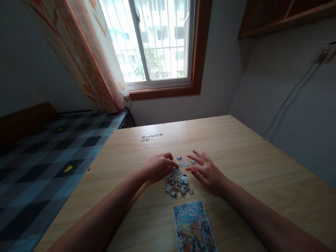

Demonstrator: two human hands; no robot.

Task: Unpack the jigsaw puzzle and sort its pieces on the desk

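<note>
A heap of small jigsaw puzzle pieces (177,183) lies in the middle of the table. At its far left edge is my left hand (159,166), index finger stretched over the pieces and other fingers bent; no held piece shows. Right of the heap, my right hand (207,172) hovers or rests palm down, fingers spread and nothing in them. Between the hands, several loose pieces (186,164) lie apart from the heap. Nearer to me is a blue picture sheet or box lid (194,225) marked "BLUGY", with colourful cartoon figures.
Toward the far edge of the wooden table (252,164), joined puzzle pieces (152,135) form a strip, with a few pieces beneath it. A bed with a checked cover (60,150) stands at left. A curtain (86,52) hangs beside the barred window (165,42).
</note>
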